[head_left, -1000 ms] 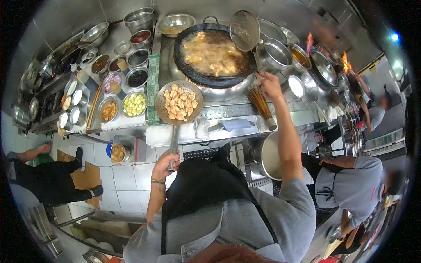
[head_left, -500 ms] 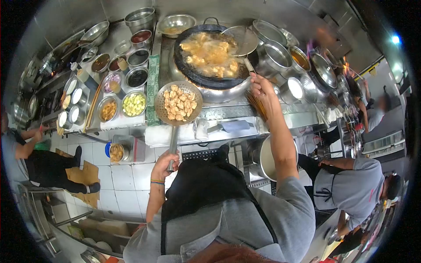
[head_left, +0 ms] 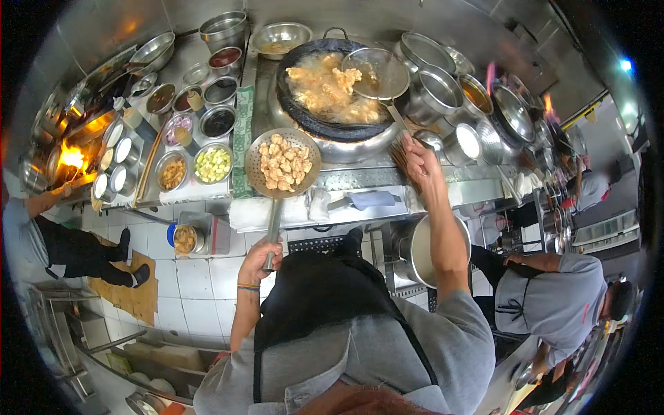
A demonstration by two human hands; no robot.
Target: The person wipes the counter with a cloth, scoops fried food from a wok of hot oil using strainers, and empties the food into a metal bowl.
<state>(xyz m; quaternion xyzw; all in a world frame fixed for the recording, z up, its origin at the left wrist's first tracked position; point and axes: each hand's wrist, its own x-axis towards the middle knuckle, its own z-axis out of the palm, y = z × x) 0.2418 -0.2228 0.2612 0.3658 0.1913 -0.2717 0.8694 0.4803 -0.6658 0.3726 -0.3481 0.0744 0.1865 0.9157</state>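
My left hand [head_left: 265,256] is closed around the handle of a perforated skimmer [head_left: 253,164]. Small browned chunks of food [head_left: 279,162] lie heaped in its bowl, level over the counter's front edge. My right hand [head_left: 420,166] grips the long handle of a wire-mesh strainer [head_left: 387,72]. This strainer hangs over the right side of a black wok [head_left: 332,130], with a golden fried piece [head_left: 347,79] at its left rim. Bubbling oil and more battered pieces [head_left: 318,100] fill the wok, blurred by steam.
Sauce containers and a bowl of chopped green vegetable [head_left: 213,164] stand left. Steel pots [head_left: 437,93] crowd the right, with a bamboo brush [head_left: 401,162] near my right wrist. A large pot [head_left: 422,256] stands below. Flames [head_left: 71,158] rise by a person at left; other people work at right.
The mesh strainer has shifted and tipped over the wok, and fried pieces now show at its edge. My right hand moved slightly down and right. Flames flared at far left.
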